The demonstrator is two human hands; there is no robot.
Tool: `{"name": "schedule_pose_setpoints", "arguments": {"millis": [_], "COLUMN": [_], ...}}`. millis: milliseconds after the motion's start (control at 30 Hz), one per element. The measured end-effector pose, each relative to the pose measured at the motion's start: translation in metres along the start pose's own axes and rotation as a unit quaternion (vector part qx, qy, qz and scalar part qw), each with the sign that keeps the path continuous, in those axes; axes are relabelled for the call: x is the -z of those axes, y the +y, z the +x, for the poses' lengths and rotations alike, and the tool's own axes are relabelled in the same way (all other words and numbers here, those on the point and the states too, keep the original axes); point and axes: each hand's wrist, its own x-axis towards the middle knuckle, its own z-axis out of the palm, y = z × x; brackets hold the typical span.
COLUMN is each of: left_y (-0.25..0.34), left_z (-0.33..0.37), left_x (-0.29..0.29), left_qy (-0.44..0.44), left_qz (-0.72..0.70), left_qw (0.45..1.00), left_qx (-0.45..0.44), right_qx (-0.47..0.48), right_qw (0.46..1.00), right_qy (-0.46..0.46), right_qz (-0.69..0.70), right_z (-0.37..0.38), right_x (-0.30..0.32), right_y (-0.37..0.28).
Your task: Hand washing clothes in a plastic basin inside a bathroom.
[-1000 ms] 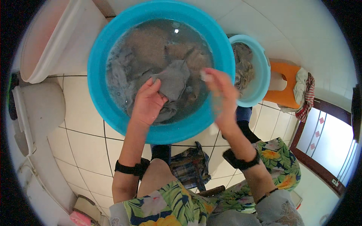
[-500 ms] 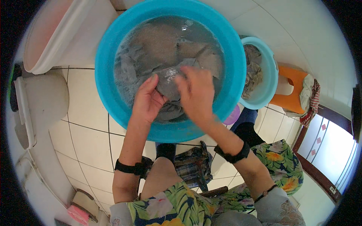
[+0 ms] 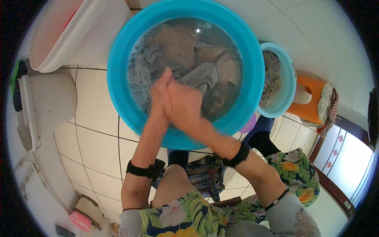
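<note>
My left hand [image 3: 160,98] and my right hand [image 3: 184,103] are pressed together over the near left part of a large blue basin [image 3: 252,75]. A wet grey cloth [image 3: 203,76] comes out beyond the right hand's knuckles; the part between my palms is hidden. Both hands are closed on it, the left thumb pointing up and the right hand lying across the left palm. Around and under them, cloudy, sudsy water [image 3: 138,93] covers more soaked fabric, including a brownish piece [image 3: 171,43] at the far side. My right hand is slightly blurred.
A smaller light-blue basin [image 3: 290,79] with wet clothes stands to the right, beside an orange stool [image 3: 310,98] with cloths on it. A purple round object [image 3: 248,124] sits by the big basin. White tubs [image 3: 59,47] stand at the left on the tiled floor [image 3: 96,102].
My right hand has moved left and closed against my left hand, where they were apart with the cloth showing between them. The whole view has shifted slightly, so the basins appear farther right.
</note>
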Motion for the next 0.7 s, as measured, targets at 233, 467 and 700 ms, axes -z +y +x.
{"name": "schedule_pose_setpoints", "arguments": {"millis": [233, 467, 700], "left_y": [-0.032, -0.024, 0.028], "left_z": [0.027, -0.004, -0.040], "left_x": [0.019, -0.009, -0.057], "left_qy": [-0.076, -0.089, -0.160], "left_qz": [0.198, 0.088, 0.007], "left_qw": [0.975, 0.991, 0.985], "left_qx": [-0.067, -0.042, 0.067], "right_qx": [-0.006, -0.099, -0.146], "right_qw": [0.996, 0.994, 0.988], "right_qy": [0.042, -0.012, 0.046], "right_qz": [-0.073, -0.047, -0.022], "right_z": [0.004, 0.011, 0.036], "right_x": [0.008, 0.012, 0.066], "right_y": [-0.005, 0.011, 0.036]}}
